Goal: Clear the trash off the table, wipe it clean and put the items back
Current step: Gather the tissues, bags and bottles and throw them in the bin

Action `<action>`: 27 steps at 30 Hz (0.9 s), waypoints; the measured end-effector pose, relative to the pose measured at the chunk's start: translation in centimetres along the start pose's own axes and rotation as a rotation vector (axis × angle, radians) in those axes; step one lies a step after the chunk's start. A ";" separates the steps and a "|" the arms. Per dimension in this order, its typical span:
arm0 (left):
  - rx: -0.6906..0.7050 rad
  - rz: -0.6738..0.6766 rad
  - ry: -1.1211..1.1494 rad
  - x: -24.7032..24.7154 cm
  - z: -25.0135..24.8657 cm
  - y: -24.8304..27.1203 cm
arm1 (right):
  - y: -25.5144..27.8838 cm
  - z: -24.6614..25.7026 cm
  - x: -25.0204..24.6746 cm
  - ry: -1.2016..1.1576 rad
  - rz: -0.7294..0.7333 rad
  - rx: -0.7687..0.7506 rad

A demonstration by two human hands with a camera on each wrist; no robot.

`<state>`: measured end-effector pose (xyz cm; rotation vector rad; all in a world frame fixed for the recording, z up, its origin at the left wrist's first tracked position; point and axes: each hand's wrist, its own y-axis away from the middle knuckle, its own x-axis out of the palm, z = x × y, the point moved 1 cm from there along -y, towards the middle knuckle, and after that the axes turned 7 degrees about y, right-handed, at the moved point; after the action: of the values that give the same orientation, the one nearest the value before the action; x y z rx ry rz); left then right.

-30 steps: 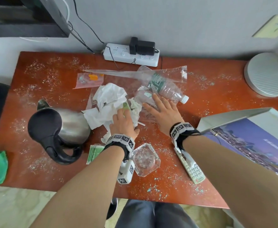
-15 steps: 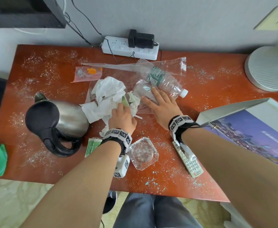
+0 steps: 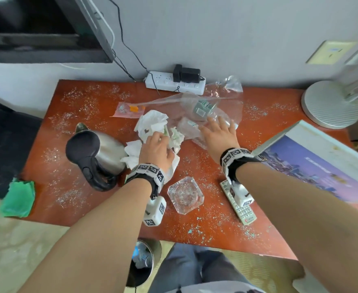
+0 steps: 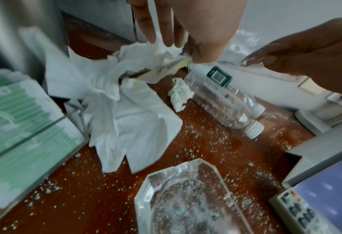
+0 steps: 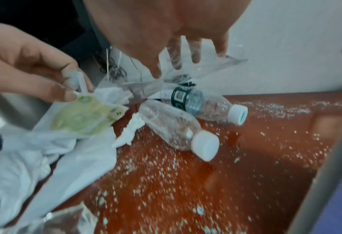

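Note:
Crumbs cover the red-brown table (image 3: 72,166). My left hand (image 3: 159,138) grips crumpled white tissues (image 3: 152,121) and pinches a yellow-green wrapper (image 5: 86,117) with them, just right of the kettle. My right hand (image 3: 216,130) pinches a clear plastic bag (image 3: 226,98), which bunches up under its fingers (image 5: 194,52). Two empty plastic bottles lie below that hand: one with a dark green label (image 5: 196,104), one bare (image 5: 170,125). A small tissue wad (image 4: 179,93) lies between the two hands.
A steel kettle (image 3: 101,153) stands left of my hands. In front are a glass ashtray (image 3: 185,194) and a remote (image 3: 240,208). A power strip (image 3: 173,83) sits at the back, a picture board (image 3: 313,166) right, a green cloth (image 3: 19,197) left, a bin (image 3: 144,261) below.
My right hand has closed on the plastic bag and its far end has risen off the table. My left hand has bunched the tissues and wrapper tighter. The view has pulled back.

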<state>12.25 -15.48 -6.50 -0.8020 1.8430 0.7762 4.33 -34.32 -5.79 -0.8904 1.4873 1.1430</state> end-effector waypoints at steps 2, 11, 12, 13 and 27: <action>0.004 -0.046 0.057 -1.3 -0.4 0.5 | 0.5 0.2 -2.0 -0.007 -0.025 0.008; -0.072 -0.298 0.187 -5.9 -2.5 3.6 | 4.0 -1.0 -6.6 0.078 -0.159 0.071; -0.076 -0.313 0.194 -6.2 -2.6 4.1 | 4.6 -1.0 -7.0 0.082 -0.161 0.079; -0.082 -0.325 0.201 -6.6 -2.7 4.5 | 5.1 -0.9 -7.4 0.083 -0.162 0.083; 0.042 -0.338 0.241 -11.1 -1.4 12.8 | 14.6 4.9 -13.1 0.181 -0.335 0.172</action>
<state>5.10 -7.00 6.33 -1.1838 1.8562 0.4390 -5.27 -25.94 9.95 -1.0961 1.4863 0.6947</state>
